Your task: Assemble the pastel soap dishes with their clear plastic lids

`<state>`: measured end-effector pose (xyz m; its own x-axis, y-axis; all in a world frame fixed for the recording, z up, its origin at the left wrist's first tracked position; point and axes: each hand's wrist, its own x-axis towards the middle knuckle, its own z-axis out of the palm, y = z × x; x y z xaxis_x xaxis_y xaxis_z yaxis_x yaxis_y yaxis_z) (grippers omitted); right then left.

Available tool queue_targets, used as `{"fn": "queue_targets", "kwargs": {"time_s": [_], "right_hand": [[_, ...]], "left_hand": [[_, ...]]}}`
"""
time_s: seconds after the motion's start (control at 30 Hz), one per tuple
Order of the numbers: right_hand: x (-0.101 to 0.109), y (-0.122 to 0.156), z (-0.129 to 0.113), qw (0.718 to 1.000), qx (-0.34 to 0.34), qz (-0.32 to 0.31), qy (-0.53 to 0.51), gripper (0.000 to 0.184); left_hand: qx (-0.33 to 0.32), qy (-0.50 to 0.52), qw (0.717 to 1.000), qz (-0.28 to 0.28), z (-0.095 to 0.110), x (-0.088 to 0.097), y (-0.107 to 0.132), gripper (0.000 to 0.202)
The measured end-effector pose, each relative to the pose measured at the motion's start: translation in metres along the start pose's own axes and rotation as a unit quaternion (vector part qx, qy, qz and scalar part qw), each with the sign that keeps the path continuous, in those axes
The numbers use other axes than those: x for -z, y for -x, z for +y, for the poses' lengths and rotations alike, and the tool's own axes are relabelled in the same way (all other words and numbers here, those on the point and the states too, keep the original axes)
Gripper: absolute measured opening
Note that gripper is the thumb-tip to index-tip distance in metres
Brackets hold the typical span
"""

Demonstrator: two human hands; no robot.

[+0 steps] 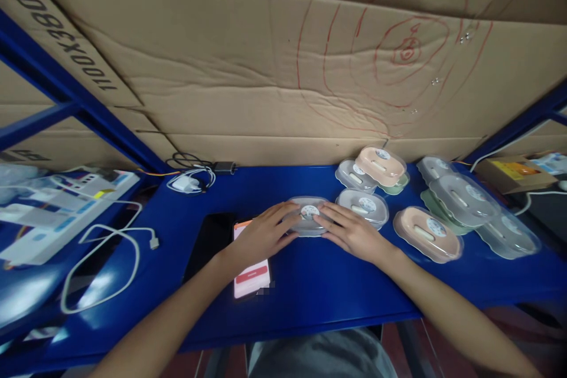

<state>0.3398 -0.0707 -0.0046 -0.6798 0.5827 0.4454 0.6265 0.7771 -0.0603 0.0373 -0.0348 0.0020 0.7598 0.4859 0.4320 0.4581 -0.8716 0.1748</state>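
A small grey oval plastic box (305,225) under a clear cover, with a round printed label on top, rests on the blue table in front of me. My left hand (269,230) holds its left side, the fingertips lying on the cover's edge. On the opposite side my right hand (352,230) grips it the same way, fingers bent over the rim. Just behind my right hand sits another grey box (374,208) of the same shape. A phone (251,283) with a lit screen lies partly beneath my left wrist.
More covered boxes in peach (427,235), grey and green are piled at the right and back. A dark flat device (210,242) lies left of the phone. White power strips (66,221), a looped white cable (133,269) and a charger (186,183) occupy the left. Cardboard (212,59) walls the back.
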Motion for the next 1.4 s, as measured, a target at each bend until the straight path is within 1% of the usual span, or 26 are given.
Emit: {"fn": "queue_targets", "kwargs": {"time_s": [0.2,0.3,0.43,0.5,0.57,0.67,0.73,0.83,0.9,1.0,1.07,1.17,1.4], "right_hand": [[0.001,-0.002,-0.002,1.000,0.001,-0.018,0.023,0.053],[0.008,-0.003,0.002,0.999,-0.008,-0.013,0.045,0.051],[0.028,0.003,0.017,0.995,-0.074,0.014,0.058,0.044],[0.035,0.008,0.027,0.992,-0.111,0.010,0.063,0.041],[0.038,0.012,0.035,0.988,-0.138,0.001,0.067,0.041],[0.032,0.014,0.037,0.989,-0.138,-0.008,0.052,0.044],[0.026,0.011,0.031,0.993,-0.116,-0.016,0.029,0.049],[0.019,0.005,0.017,0.996,-0.077,-0.033,-0.007,0.061],[0.018,0.002,0.011,0.997,-0.067,-0.041,-0.021,0.068],[0.022,0.003,0.012,0.994,-0.086,-0.051,-0.031,0.071],[0.025,0.004,0.017,0.992,-0.104,-0.057,-0.038,0.069],[0.024,0.007,0.023,0.990,-0.117,-0.057,-0.048,0.068],[0.005,0.008,0.019,0.991,-0.126,-0.028,-0.034,0.071]], "left_hand": [[0.010,0.002,1.000,-0.007,0.000,-0.001,0.000,0.036],[0.051,-0.010,0.999,-0.007,-0.006,0.002,0.000,0.034],[0.110,-0.047,0.993,0.021,-0.022,0.009,0.001,0.027],[0.131,-0.069,0.988,0.036,-0.032,0.013,0.002,0.024],[0.154,-0.090,0.983,0.051,-0.040,0.018,0.003,0.023],[0.184,-0.114,0.974,0.070,-0.046,0.022,0.005,0.019],[0.194,-0.123,0.970,0.078,-0.048,0.023,0.006,0.016],[0.195,-0.129,0.969,0.083,-0.048,0.021,0.006,0.014],[0.191,-0.132,0.969,0.082,-0.049,0.020,0.006,0.019],[0.185,-0.134,0.970,0.078,-0.051,0.018,0.007,0.037],[0.186,-0.130,0.971,0.073,-0.053,0.017,0.007,0.045],[0.193,-0.114,0.972,0.065,-0.055,0.017,0.008,0.044],[0.219,-0.082,0.970,0.072,-0.055,0.015,0.013,0.048]]}}
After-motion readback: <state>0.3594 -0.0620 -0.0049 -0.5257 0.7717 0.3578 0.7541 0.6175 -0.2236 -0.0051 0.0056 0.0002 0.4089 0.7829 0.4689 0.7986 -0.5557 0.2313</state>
